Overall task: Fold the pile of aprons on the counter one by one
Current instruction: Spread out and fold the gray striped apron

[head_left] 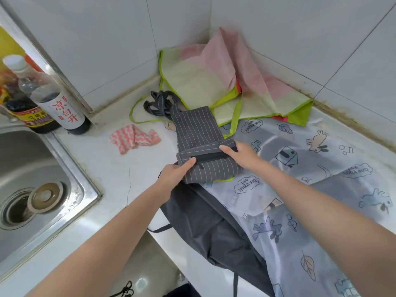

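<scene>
— Where's the folded dark grey pinstriped apron (201, 144)?
— Mid-surface, atop the translucent cartoon-print apron (310, 189).
— And the grip?
— Left hand (174, 175) pinches its near-left corner — right hand (240, 154) grasps the right edge.

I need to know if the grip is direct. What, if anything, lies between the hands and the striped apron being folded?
Nothing visible. The left hand grips the near left corner of the striped apron and the right hand grips its right edge, both in direct contact. The cartoon-print apron lies underneath it, not between.
</scene>
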The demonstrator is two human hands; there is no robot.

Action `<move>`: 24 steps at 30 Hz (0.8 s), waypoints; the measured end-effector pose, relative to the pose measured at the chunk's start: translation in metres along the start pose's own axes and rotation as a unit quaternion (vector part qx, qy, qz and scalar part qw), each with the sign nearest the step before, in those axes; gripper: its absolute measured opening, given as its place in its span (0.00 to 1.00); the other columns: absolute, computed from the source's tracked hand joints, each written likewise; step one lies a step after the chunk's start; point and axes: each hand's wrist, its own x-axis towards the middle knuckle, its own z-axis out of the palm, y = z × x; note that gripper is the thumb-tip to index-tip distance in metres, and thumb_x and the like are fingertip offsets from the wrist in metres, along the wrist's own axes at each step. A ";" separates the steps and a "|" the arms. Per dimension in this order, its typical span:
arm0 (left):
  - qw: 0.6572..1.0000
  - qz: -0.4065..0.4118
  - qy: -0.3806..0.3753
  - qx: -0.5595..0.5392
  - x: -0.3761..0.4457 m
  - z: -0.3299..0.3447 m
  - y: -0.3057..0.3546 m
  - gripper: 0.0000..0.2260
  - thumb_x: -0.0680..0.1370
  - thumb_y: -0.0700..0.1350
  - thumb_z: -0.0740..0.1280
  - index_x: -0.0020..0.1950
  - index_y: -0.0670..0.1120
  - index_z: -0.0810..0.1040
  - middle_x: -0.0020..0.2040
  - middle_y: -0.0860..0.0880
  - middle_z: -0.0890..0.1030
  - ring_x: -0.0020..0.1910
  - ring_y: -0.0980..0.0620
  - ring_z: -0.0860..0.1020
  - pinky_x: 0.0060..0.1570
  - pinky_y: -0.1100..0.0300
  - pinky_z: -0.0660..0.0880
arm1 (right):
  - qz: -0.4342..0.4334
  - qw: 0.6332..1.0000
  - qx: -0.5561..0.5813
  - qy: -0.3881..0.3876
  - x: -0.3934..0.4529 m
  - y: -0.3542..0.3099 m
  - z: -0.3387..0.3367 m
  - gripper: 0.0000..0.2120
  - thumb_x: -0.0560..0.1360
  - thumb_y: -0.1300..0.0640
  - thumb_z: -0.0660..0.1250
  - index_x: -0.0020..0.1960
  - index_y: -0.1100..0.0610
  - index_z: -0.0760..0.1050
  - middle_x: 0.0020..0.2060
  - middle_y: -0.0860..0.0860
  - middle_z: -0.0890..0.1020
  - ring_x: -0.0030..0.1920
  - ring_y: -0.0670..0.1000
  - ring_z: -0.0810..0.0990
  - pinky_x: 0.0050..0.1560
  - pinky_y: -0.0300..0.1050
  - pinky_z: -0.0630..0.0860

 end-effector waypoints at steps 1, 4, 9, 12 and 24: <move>1.000 0.000 0.016 -0.002 0.000 -0.001 0.002 0.18 0.70 0.61 0.70 0.45 0.46 0.80 0.48 0.48 0.83 0.52 0.48 0.80 0.63 0.53 0.72 | 0.007 1.000 -0.016 0.019 -0.001 -0.001 0.004 0.24 0.78 0.41 0.57 0.57 0.62 0.73 0.49 0.55 0.79 0.51 0.55 0.77 0.46 0.45 0.69; 0.995 -0.002 0.079 0.059 0.005 -0.002 0.010 0.24 0.75 0.62 0.64 0.50 0.40 0.77 0.49 0.45 0.81 0.49 0.46 0.79 0.54 0.55 0.74 | 0.024 0.997 -0.053 0.060 -0.006 -0.002 0.015 0.22 0.78 0.38 0.54 0.53 0.58 0.67 0.43 0.52 0.76 0.47 0.56 0.76 0.43 0.47 0.69; 0.940 0.041 0.128 0.314 0.001 -0.002 0.013 0.22 0.80 0.58 0.56 0.51 0.38 0.73 0.50 0.42 0.78 0.51 0.41 0.75 0.45 0.56 0.67 | 0.035 0.993 -0.061 0.098 -0.020 -0.001 0.028 0.21 0.79 0.41 0.56 0.49 0.60 0.71 0.43 0.54 0.78 0.45 0.55 0.76 0.42 0.47 0.69; 0.860 0.088 0.178 0.470 -0.008 -0.002 0.012 0.20 0.80 0.57 0.57 0.55 0.40 0.69 0.52 0.41 0.79 0.52 0.40 0.76 0.47 0.52 0.69 | 0.045 0.987 -0.098 0.115 -0.026 0.000 0.035 0.21 0.79 0.44 0.57 0.52 0.63 0.75 0.51 0.58 0.77 0.50 0.57 0.76 0.44 0.46 0.69; 0.582 0.314 -0.061 0.747 -0.003 0.006 0.001 0.42 0.76 0.66 0.55 0.76 0.43 0.37 0.77 0.43 0.40 0.77 0.44 0.42 0.73 0.47 0.42 | -0.193 0.912 -0.355 0.071 -0.059 -0.001 0.042 0.32 0.78 0.57 0.60 0.76 0.62 0.51 0.77 0.56 0.49 0.76 0.54 0.50 0.75 0.53 0.49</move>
